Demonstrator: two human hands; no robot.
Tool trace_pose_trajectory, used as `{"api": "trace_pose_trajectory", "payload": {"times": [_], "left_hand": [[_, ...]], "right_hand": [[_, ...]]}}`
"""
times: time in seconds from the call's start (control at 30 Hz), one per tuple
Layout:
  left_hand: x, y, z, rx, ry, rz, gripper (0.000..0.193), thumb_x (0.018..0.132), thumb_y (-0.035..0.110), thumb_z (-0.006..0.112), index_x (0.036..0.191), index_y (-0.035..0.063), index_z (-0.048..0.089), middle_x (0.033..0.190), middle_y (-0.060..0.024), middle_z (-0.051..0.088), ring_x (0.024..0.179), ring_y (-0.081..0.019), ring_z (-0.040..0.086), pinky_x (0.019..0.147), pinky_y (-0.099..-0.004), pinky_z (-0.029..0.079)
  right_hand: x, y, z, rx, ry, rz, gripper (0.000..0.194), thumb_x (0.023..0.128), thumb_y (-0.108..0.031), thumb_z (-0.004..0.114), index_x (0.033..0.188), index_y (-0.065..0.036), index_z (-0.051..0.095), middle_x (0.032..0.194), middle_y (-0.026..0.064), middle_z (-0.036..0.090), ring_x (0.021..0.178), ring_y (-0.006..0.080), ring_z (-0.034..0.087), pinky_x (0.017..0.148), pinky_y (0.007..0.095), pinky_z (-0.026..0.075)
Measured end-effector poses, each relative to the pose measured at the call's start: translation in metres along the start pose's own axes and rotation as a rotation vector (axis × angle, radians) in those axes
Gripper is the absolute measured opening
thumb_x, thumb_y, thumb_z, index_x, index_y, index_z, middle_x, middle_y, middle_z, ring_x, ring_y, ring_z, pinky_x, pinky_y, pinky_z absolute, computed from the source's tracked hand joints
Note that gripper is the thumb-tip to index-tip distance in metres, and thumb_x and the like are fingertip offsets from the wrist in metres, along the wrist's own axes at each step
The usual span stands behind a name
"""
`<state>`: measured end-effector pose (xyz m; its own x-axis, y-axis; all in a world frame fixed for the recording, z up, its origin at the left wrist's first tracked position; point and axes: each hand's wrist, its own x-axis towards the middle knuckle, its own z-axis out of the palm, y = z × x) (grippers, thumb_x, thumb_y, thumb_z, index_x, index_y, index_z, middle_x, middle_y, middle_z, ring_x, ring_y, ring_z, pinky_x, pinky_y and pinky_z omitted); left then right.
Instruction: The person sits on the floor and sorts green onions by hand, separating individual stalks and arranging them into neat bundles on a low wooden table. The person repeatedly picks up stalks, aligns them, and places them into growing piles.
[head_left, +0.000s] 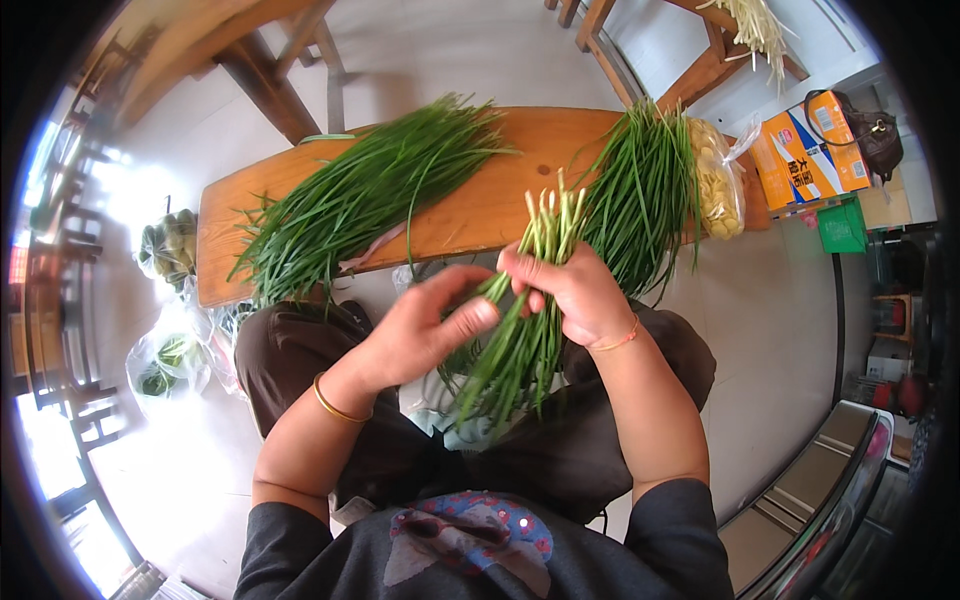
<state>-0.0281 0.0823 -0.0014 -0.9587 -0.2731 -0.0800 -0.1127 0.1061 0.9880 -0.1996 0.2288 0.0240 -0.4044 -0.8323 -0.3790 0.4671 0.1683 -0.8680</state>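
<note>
My right hand (581, 289) grips a bunch of garlic chives (536, 322) near its pale stem ends. The stems point up and away from me, and the green leaves hang down between my knees. My left hand (431, 322) is at the left side of the bunch, thumb and fingers apart around a few stalks. It is slightly blurred, so whether it pinches any is unclear. A large heap of garlic chives (375, 187) lies on the left part of the wooden bench (536, 142). Another pile of chives (641, 195) lies at its right, leaves hanging over the near edge.
Beside the right pile sits a clear bag of yellowish slices (718, 180). An orange carton (806, 154) and a dark handbag (879, 139) stand further right. Plastic bags of vegetables (169, 360) are on the floor at left. Wooden furniture legs (262, 86) rise beyond the bench.
</note>
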Motion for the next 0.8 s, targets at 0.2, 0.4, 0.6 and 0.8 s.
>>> {"api": "trace_pose_trajectory", "payload": {"times": [0.2, 0.4, 0.6, 0.8], "left_hand": [[0.012, -0.003, 0.006, -0.251, -0.192, -0.256, 0.026, 0.107, 0.024, 0.06, 0.106, -0.0011, 0.065, 0.085, 0.0031, 0.064, 0.077, -0.0042, 0.051, 0.068, -0.0271, 0.046], [0.02, -0.017, 0.011, -0.516, -0.301, -0.43, 0.048, 0.109, 0.039, 0.051, 0.129, -0.0037, 0.063, 0.11, -0.0071, 0.071, 0.099, -0.0116, 0.065, 0.09, -0.0291, 0.053], [0.026, -0.033, 0.016, -0.958, -0.617, -0.551, 0.093, 0.102, 0.072, 0.02, 0.147, -0.0042, 0.047, 0.127, -0.0246, 0.067, 0.114, -0.0325, 0.068, 0.102, -0.0421, 0.053], [0.02, -0.032, 0.009, -1.177, -0.695, -0.535, 0.115, 0.087, 0.089, 0.029, 0.156, -0.0028, 0.035, 0.145, -0.029, 0.054, 0.12, -0.0428, 0.064, 0.105, -0.051, 0.051]], "right_hand": [[0.012, 0.004, -0.007, 0.207, 0.085, 0.028, 0.018, 0.098, -0.019, 0.071, 0.103, -0.002, 0.069, 0.095, 0.0051, 0.068, 0.082, 0.0143, 0.063, 0.074, 0.031, 0.053], [0.017, 0.002, -0.018, 0.407, -0.078, 0.032, 0.02, 0.104, -0.023, 0.061, 0.104, -0.004, 0.067, 0.107, 0.0137, 0.07, 0.097, 0.0267, 0.069, 0.087, 0.0384, 0.058], [0.015, -0.023, -0.061, 0.598, 0.065, -0.17, 0.016, 0.104, -0.02, 0.06, 0.1, -0.005, 0.063, 0.092, 0.0079, 0.068, 0.087, 0.0241, 0.067, 0.093, 0.0428, 0.056], [0.001, -0.047, -0.097, 0.606, 0.208, -0.353, 0.014, 0.106, -0.02, 0.058, 0.103, -0.006, 0.056, 0.085, 0.0009, 0.058, 0.078, 0.0161, 0.059, 0.088, 0.042, 0.051]]}}
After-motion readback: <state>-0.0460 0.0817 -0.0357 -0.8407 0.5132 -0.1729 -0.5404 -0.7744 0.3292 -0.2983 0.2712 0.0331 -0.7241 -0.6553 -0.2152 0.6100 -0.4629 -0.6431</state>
